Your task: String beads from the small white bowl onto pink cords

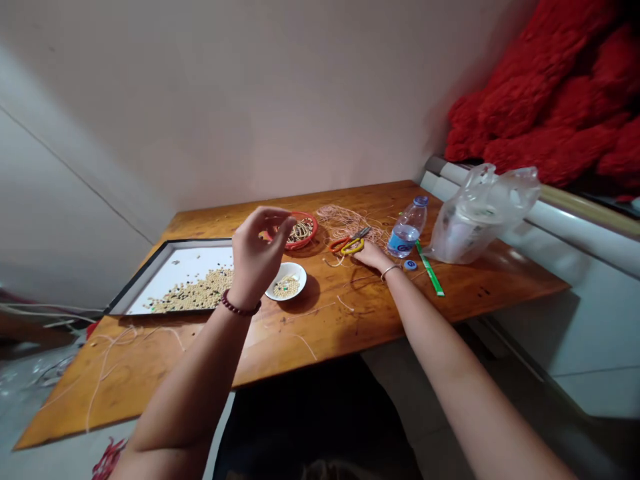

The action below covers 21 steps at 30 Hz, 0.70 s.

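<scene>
Head view, looking down on a wooden table. Left hand raised above the table, fingers curled toward the thumb; anything pinched between them: cannot tell. Just beside those fingers, a red bowl of dark and pale beads. Right hand low over the tabletop, open, fingers extended toward the scissors, at or barely touching the red-and-yellow handles. Scissors flat on the table, right of centre, long axis running from handles at near left to metal blades at far right; blades lying on a tangle of pale cord.

Around these: at left, a black-framed white tray holding a spread of beads; between tray and right hand, a white dish of beads. Right of the scissors, a water bottle, upright, capped, blue label, lettering too small to read. Near it, a blue round lid and a green strip, tilted across the tabletop. Farther right, a clear plastic bag against the table edge. Beyond the table at far right, a heap of red fabric. Loose cord strands across the near tabletop. Bead bracelet on the left wrist, thin bangle on the right.
</scene>
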Each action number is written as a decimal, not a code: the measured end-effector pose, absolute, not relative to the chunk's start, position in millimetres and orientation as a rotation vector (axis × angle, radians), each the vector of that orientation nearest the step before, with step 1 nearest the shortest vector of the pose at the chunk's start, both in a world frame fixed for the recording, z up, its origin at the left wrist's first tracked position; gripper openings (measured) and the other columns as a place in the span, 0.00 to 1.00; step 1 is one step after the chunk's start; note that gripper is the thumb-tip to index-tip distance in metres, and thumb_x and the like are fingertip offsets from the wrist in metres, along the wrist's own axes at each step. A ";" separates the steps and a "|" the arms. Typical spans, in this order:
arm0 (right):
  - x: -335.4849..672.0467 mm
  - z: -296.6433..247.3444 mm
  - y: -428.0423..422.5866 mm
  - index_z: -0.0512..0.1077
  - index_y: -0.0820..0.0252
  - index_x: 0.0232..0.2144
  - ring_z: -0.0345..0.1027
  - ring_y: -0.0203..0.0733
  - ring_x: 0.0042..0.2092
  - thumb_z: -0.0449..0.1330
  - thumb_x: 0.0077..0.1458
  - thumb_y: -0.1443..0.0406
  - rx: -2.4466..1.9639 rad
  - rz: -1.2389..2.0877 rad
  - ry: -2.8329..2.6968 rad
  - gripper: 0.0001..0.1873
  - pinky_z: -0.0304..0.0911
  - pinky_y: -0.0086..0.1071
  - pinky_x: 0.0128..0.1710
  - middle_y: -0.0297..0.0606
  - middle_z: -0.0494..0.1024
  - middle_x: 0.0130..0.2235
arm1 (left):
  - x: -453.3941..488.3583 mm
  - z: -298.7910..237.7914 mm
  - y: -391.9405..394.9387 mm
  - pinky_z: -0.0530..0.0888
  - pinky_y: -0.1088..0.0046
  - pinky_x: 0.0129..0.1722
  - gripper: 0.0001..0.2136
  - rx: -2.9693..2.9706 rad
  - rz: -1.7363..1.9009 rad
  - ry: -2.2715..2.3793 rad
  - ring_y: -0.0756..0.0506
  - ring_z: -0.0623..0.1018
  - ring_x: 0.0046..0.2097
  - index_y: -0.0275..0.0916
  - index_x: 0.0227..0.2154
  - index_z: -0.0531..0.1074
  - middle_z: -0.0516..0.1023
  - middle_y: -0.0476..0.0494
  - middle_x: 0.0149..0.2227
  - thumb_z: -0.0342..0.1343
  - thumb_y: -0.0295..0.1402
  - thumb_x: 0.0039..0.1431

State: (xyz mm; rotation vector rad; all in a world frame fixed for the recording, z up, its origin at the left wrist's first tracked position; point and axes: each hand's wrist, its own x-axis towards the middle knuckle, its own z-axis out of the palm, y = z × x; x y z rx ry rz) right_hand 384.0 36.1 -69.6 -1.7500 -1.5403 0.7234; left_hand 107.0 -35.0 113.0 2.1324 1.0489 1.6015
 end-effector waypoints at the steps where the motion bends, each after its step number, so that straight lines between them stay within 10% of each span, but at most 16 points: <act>1: 384.1 -68.6 35.6 0.76 0.59 0.40 0.72 0.46 0.43 0.64 0.43 0.67 -1.738 0.720 -1.565 0.18 0.64 0.32 0.43 0.41 0.80 0.41 | 114.2 117.5 -28.1 0.71 0.77 0.32 0.05 2.124 1.634 1.004 0.53 0.76 0.34 0.38 0.34 0.73 0.79 0.46 0.33 0.59 0.34 0.57; 21: 385.8 -64.1 39.6 0.75 0.58 0.39 0.72 0.45 0.42 0.67 0.41 0.67 -1.638 0.785 -1.636 0.18 0.66 0.32 0.42 0.39 0.80 0.40 | 187.8 169.2 44.5 0.71 0.77 0.33 0.03 2.415 1.646 0.829 0.53 0.75 0.32 0.39 0.32 0.74 0.79 0.49 0.32 0.56 0.30 0.56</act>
